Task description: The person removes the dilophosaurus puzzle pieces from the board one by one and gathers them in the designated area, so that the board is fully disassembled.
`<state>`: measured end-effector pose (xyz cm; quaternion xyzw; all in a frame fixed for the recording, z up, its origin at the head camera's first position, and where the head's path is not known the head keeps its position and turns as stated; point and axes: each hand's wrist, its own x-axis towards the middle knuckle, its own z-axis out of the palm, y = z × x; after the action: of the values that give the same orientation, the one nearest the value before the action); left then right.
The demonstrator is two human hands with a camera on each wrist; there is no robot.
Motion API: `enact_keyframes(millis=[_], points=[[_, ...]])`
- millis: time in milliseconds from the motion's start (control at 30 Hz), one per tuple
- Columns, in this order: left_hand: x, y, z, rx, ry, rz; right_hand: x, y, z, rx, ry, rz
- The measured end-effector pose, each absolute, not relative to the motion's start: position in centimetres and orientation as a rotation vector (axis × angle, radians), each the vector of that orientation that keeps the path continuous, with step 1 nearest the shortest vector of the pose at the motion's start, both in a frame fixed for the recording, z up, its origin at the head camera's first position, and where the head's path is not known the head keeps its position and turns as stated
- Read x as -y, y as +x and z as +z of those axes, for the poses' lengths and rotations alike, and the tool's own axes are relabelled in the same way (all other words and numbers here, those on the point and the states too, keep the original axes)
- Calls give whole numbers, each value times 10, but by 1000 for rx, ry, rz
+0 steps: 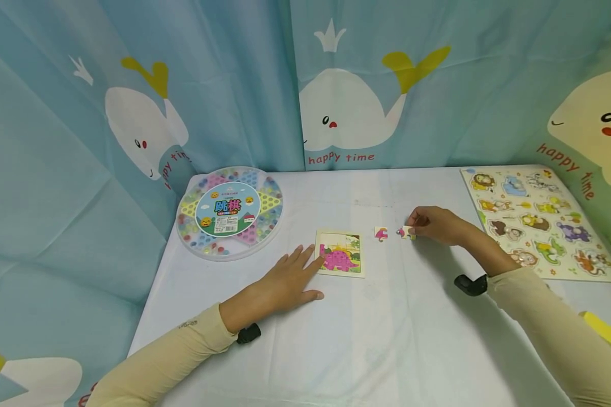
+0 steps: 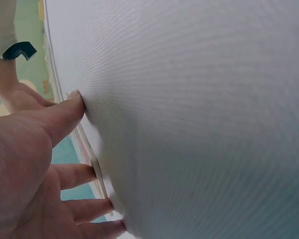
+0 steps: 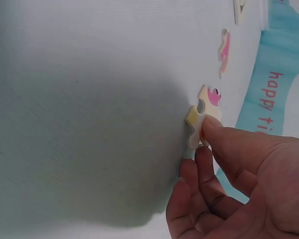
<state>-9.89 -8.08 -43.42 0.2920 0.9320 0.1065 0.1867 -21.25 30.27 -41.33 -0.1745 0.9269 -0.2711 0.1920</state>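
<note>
A small square jigsaw tray point(image 1: 340, 275) lies on the white table, with a pink dinosaur picture partly filled in and a pale bare patch at its upper left. My left hand point(image 1: 285, 282) rests at its left side with fingers outstretched, fingertips on the rim; the left wrist view shows the thumb held apart. To the right of the tray, my right hand point(image 1: 440, 226) pinches a puzzle piece point(image 3: 209, 107) with pink and yellow on it between thumb and fingers. Another pink-and-white loose piece point(image 1: 381, 233) lies between that hand and the tray.
A round Chinese checkers box point(image 1: 229, 209) with coloured marbles sits at the back left. An animal picture board point(image 1: 534, 220) lies at the right, and a yellow object point(image 1: 606, 332) is near the right edge. A whale-print curtain point(image 1: 234, 85) hangs behind the table.
</note>
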Motion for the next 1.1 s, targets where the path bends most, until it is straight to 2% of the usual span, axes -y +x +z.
enact_keyframes(millis=[600,1100], points=[[81,-98,-437,-2627,830,288,-290,-204,-422,-2749,-503,-736],[81,-100,-437,-2630,826,271,-212,-176,-414,-2763,-684,-804]])
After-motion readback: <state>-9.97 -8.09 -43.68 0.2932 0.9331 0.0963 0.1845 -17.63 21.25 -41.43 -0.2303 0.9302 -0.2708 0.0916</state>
